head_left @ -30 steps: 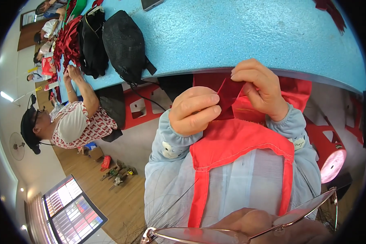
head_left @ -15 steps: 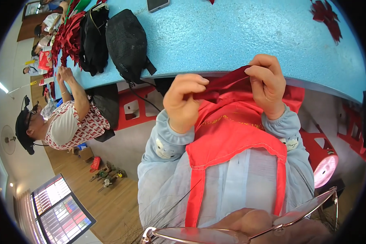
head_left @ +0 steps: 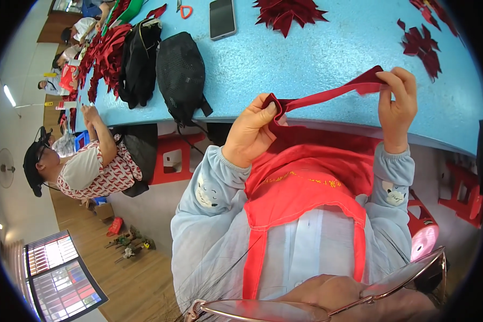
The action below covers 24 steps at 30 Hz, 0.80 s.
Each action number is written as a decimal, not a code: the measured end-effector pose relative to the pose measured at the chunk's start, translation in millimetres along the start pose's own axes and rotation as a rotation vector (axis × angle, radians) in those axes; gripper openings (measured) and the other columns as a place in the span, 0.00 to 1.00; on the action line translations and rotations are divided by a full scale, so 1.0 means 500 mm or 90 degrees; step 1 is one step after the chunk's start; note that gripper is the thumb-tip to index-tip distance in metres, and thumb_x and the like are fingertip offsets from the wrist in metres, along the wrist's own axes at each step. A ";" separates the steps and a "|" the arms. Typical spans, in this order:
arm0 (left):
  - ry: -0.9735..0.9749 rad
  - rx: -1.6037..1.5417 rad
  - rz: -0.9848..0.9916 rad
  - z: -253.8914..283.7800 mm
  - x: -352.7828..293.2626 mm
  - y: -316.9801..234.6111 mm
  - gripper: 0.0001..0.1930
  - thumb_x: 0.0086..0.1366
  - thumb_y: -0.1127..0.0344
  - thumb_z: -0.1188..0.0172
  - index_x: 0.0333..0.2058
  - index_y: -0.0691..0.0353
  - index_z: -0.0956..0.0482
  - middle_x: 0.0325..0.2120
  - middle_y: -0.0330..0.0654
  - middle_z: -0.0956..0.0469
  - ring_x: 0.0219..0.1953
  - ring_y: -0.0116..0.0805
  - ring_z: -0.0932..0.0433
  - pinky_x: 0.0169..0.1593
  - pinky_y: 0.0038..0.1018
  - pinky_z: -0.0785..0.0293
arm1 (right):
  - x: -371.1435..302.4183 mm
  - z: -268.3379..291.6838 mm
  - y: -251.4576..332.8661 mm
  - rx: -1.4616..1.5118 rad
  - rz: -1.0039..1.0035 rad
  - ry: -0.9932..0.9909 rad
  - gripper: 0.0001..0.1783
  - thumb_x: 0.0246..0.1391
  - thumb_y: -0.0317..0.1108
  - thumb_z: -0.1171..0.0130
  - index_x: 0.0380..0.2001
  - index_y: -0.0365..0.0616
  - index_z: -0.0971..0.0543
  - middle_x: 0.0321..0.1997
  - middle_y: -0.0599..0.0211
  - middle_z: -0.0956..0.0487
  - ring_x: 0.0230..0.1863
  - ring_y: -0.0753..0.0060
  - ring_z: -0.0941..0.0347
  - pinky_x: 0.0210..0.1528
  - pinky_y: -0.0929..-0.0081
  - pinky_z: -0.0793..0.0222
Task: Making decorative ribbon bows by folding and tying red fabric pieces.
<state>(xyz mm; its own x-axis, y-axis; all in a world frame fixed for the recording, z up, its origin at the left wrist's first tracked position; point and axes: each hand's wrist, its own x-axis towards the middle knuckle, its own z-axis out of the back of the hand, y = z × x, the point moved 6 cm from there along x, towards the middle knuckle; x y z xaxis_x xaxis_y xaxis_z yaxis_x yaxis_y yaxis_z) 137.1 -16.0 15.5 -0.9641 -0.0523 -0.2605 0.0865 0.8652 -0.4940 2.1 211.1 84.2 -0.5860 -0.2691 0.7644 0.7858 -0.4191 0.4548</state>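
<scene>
A strip of dark red velvety cloth (head_left: 327, 95) is stretched between my hands just above the table's near edge. My left hand (head_left: 247, 134) pinches its gathered, folded end between thumb and fingers. At the other end, higher and further right, my right hand (head_left: 398, 104) grips the strip between thumb and index finger. The strip slants upward from left to right, and its left end is bunched into folds. Below it spreads the red apron (head_left: 300, 185) that I wear over a pale blue top with oversleeves.
Dark red cut cloth pieces (head_left: 288, 13) lie on the blue table (head_left: 284, 64), with more at the right (head_left: 421, 48). A phone (head_left: 222, 19), orange-handled scissors (head_left: 185, 11), a black mesh bag (head_left: 181, 75) and a black bag (head_left: 140, 64) lie leftward. A co-worker (head_left: 99, 166) sits at the left.
My hands have moved apart, the right one up and to the right, drawing the cloth into a long strip. The view has shifted, showing more of the table's far side.
</scene>
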 end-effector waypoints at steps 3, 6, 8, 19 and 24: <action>0.069 -0.060 0.047 -0.010 0.014 0.018 0.08 0.61 0.75 0.45 0.39 0.61 0.29 0.32 0.41 0.24 0.32 0.32 0.25 0.39 0.25 0.27 | 0.008 -0.011 0.014 0.022 -0.022 0.098 0.15 0.45 0.15 0.49 0.37 0.40 0.23 0.39 0.62 0.26 0.38 0.67 0.28 0.40 0.74 0.33; 0.049 0.078 -0.009 -0.017 0.021 0.019 0.08 0.60 0.77 0.45 0.39 0.61 0.29 0.33 0.40 0.24 0.34 0.31 0.25 0.40 0.24 0.27 | 0.001 -0.054 0.084 0.393 -0.091 0.213 0.12 0.47 0.19 0.50 0.36 0.37 0.24 0.38 0.61 0.25 0.40 0.69 0.29 0.41 0.76 0.34; 0.022 0.116 -0.027 -0.033 0.018 0.024 0.08 0.60 0.78 0.45 0.38 0.61 0.28 0.33 0.40 0.25 0.34 0.30 0.25 0.40 0.23 0.27 | -0.006 -0.097 0.123 0.462 -0.127 0.325 0.11 0.47 0.20 0.49 0.36 0.36 0.24 0.37 0.61 0.25 0.39 0.70 0.28 0.40 0.78 0.34; 0.011 0.456 -0.190 -0.026 0.001 0.000 0.16 0.53 0.83 0.40 0.40 0.61 0.28 0.36 0.38 0.27 0.36 0.25 0.26 0.40 0.21 0.27 | -0.037 -0.171 0.143 0.524 -0.196 0.423 0.07 0.49 0.22 0.47 0.34 0.36 0.25 0.31 0.69 0.25 0.29 0.77 0.30 0.34 0.82 0.34; 0.010 0.808 -0.584 -0.071 -0.037 -0.020 0.21 0.47 0.79 0.33 0.41 0.60 0.28 0.39 0.43 0.28 0.37 0.30 0.26 0.37 0.23 0.26 | -0.111 -0.224 0.129 0.781 -0.535 0.334 0.06 0.53 0.23 0.49 0.36 0.38 0.26 0.33 0.72 0.26 0.33 0.82 0.31 0.38 0.83 0.34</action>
<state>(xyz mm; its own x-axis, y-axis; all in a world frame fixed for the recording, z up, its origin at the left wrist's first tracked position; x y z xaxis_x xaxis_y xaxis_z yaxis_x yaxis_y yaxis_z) 145.0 -5.9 54.8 -0.8061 -0.2931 0.5142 -0.3703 -0.4279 -0.8245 63.1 101.9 19.7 -0.7156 -0.6985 -0.0053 -0.2635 0.2629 0.9282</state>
